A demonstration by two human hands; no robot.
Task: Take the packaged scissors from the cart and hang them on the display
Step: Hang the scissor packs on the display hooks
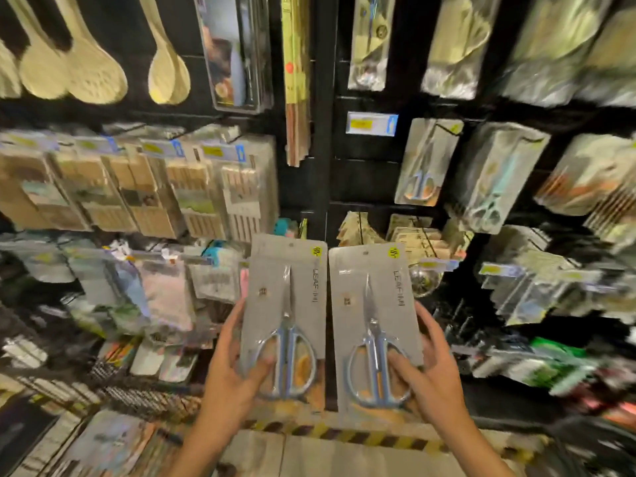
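I hold two grey carded packs of blue-handled scissors upright, side by side, in front of the black display wall (pixel 325 187). My left hand (pixel 234 366) grips the left pack (pixel 285 304) at its lower edge, thumb on the front over the handles. The right pack (pixel 373 315) is held the same way by my right hand (pixel 426 370). Each card has a yellow sticker near its top right corner. More packs of scissors (pixel 425 163) hang on the display above and to the right. The cart is not in view.
Wooden spoons (pixel 82 63) hang at the upper left and chopstick packs (pixel 148 187) in a row below them. A price label (pixel 371 123) sits on the wall right of centre. Packaged utensils crowd the right side. A yellow-black striped strip (pixel 344 433) runs along the bottom.
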